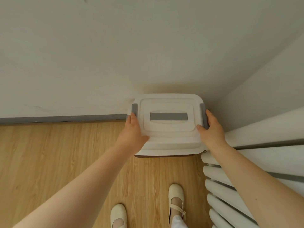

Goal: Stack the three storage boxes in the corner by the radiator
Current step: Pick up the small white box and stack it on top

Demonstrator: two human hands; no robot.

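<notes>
White plastic formed the lid (pixel 167 129) of the storage box (pixel 164 155), which stood in the corner where the two pale walls met, its right side just beside the radiator (pixel 230 191). Only a thin brown edge of the box body showed beneath the lid's near rim; whether other boxes stood under it could not be determined from this angle. A grey handle (pixel 168 116) lay flat in a recess at the lid's centre. Grey latches were fitted at both short sides, the left latch (pixel 134 108) and the right latch (pixel 203 111).

The person's left hand (pixel 133 134) lay against the left edge of the lid, fingers extended along the side toward the left latch and thumb resting on the lid's top surface. The right hand (pixel 212 129) gripped the right edge, fingers wrapped over the right latch and thumb pressed onto the lid. Both hands were thus closed onto the box from opposite sides. Both forearms were bare.

A grey skirting board (pixel 62 118) ran along the foot of the far wall, meeting the wood-effect floor (pixel 57 153). The person's cream shoes (pixel 176 195) stood on the floor near the box, the right foot close to the white radiator columns
</notes>
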